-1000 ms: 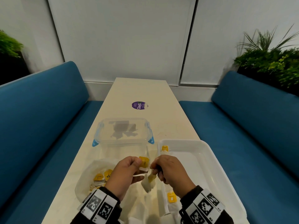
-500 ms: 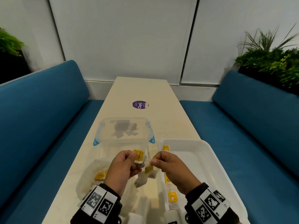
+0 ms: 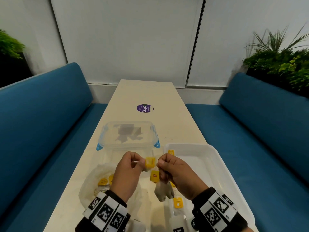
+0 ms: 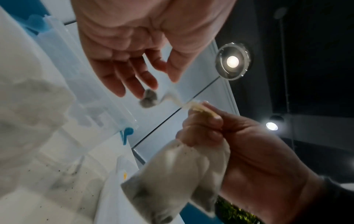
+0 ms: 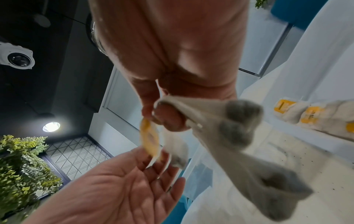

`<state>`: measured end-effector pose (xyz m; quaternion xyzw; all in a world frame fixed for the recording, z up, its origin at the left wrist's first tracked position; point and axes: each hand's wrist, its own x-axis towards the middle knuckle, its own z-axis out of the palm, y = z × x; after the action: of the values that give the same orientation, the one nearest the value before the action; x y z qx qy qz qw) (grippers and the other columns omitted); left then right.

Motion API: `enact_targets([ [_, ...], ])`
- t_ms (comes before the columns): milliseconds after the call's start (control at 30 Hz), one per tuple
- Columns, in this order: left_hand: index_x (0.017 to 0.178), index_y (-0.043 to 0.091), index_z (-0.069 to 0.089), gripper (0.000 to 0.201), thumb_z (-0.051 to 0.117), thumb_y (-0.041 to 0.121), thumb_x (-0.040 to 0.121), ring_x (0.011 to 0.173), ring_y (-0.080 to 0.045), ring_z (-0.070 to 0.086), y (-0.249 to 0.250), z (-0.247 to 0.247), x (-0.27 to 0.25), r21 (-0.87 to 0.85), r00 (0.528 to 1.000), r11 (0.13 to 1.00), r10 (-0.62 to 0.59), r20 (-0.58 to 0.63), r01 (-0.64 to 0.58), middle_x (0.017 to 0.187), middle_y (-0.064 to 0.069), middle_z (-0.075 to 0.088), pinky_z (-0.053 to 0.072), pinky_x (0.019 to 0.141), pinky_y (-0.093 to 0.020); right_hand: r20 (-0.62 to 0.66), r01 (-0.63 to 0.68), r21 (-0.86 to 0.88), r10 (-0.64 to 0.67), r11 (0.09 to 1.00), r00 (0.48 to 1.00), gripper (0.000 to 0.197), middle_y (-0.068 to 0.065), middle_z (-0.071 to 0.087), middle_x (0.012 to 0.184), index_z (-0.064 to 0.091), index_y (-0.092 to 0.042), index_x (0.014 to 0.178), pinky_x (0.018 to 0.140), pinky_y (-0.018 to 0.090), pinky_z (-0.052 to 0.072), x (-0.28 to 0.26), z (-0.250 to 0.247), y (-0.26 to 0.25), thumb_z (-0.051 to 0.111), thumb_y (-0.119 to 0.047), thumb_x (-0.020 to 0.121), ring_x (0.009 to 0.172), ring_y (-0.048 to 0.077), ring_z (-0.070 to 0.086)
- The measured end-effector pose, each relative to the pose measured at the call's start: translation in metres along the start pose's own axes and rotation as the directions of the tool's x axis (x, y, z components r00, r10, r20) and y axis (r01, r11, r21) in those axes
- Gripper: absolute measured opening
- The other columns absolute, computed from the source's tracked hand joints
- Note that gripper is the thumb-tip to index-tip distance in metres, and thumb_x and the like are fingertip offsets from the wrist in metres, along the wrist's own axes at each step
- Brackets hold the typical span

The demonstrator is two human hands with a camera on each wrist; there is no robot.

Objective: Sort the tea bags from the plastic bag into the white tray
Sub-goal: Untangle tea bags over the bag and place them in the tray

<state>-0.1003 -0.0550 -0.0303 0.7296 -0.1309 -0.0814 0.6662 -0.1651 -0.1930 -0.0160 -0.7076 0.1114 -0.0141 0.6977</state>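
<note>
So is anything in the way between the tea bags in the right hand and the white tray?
Nothing visible blocks them. The right hand pinches the hanging tea bags just left of the white tray, near its low left rim. The left hand pinches a yellow tag on the far side from the tray.

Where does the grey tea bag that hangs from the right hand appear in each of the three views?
Head: tea bag hangs low in the centre, under the right hand.
Left wrist: bottom centre, below that hand.
Right wrist: right of centre, running to the lower right.
Shared landmark: the clear container with blue clips, though hardly visible in the right wrist view.
</note>
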Motion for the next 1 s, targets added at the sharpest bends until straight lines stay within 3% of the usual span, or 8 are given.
enact_targets([
  [100,0.089,0.028,0.059,0.024,0.067,0.006,0.082,0.094,0.0,0.055,0.0,0.001,-0.005,0.168,0.982,0.973,0.14,0.128,-0.161,0.1,0.01,0.06,0.04,0.076,-0.008,0.043,0.014,0.018,-0.015,1.0,0.999,0.024,0.001,0.048,0.051,0.05,-0.01,0.075,0.054,0.02,0.038,-0.003,0.0,-0.002,0.041,-0.005,0.097,0.048,0.012,0.041],
  [200,0.087,0.032,0.066,0.025,0.072,0.011,0.077,0.092,0.003,0.057,-0.002,0.0,-0.005,0.207,0.957,0.95,0.185,0.223,-0.232,0.1,0.014,0.064,0.037,0.075,-0.001,0.059,0.005,0.031,-0.007,0.999,0.998,0.024,0.002,0.05,0.052,0.052,-0.009,0.076,0.06,0.024,0.042,-0.005,0.0,-0.004,0.041,-0.007,0.097,0.051,0.014,0.045],
  [400,0.077,0.025,0.064,0.02,0.069,0.005,0.079,0.079,-0.002,0.059,-0.003,-0.002,-0.008,0.199,0.971,0.951,0.22,0.091,-0.235,0.088,0.003,0.065,0.037,0.068,-0.001,0.045,0.019,-0.031,-0.018,0.999,0.999,0.024,0.002,0.052,0.056,0.052,-0.01,0.077,0.056,0.019,0.04,-0.008,0.0,-0.005,0.04,-0.006,0.097,0.051,0.011,0.044],
  [467,0.079,0.024,0.061,0.017,0.072,0.012,0.077,0.078,-0.004,0.058,-0.001,-0.002,-0.012,0.204,0.969,0.947,0.244,0.038,-0.247,0.086,0.003,0.063,0.039,0.066,-0.004,0.042,0.026,-0.04,-0.024,0.999,0.999,0.024,0.002,0.054,0.058,0.052,-0.011,0.076,0.056,0.018,0.041,-0.01,0.001,-0.006,0.04,-0.005,0.096,0.053,0.011,0.047],
  [567,0.076,0.025,0.063,0.018,0.079,0.018,0.071,0.076,-0.003,0.058,0.001,0.0,-0.017,0.255,0.962,0.93,0.239,0.131,-0.265,0.078,0.004,0.065,0.047,0.069,-0.017,0.042,0.03,-0.053,-0.028,0.998,0.999,0.024,0.001,0.057,0.064,0.053,-0.012,0.076,0.058,0.019,0.044,-0.011,0.002,-0.005,0.042,-0.004,0.095,0.059,0.013,0.05],
  [667,0.07,0.024,0.066,0.013,0.078,0.018,0.07,0.07,-0.003,0.061,0.003,0.001,-0.017,0.255,0.97,0.942,0.182,0.164,-0.22,0.07,0.006,0.068,0.051,0.067,-0.021,0.038,0.023,-0.108,-0.019,0.994,0.999,0.022,0.004,0.058,0.068,0.054,-0.013,0.078,0.061,0.021,0.045,-0.012,0.001,-0.004,0.043,-0.007,0.096,0.06,0.014,0.052],
  [800,0.067,0.019,0.068,0.012,0.074,0.01,0.072,0.06,-0.001,0.061,0.005,-0.001,-0.017,0.222,0.975,0.96,0.133,0.177,-0.172,0.064,0.009,0.069,0.048,0.061,-0.014,0.039,0.017,-0.148,-0.012,0.989,0.999,0.022,0.004,0.063,0.07,0.052,-0.012,0.079,0.057,0.015,0.044,-0.015,0.001,-0.004,0.041,-0.007,0.097,0.054,0.011,0.053],
  [1000,0.067,0.015,0.068,0.017,0.069,0.0,0.077,0.058,-0.011,0.061,0.003,-0.008,-0.01,0.16,0.977,0.982,0.07,0.2,-0.103,0.062,-0.001,0.068,0.053,0.064,-0.03,0.009,-0.006,-0.203,0.008,0.979,1.0,0.019,0.0,0.06,0.069,0.053,-0.012,0.082,0.059,0.017,0.046,-0.014,0.002,-0.004,0.043,-0.011,0.097,0.053,0.01,0.052],
])
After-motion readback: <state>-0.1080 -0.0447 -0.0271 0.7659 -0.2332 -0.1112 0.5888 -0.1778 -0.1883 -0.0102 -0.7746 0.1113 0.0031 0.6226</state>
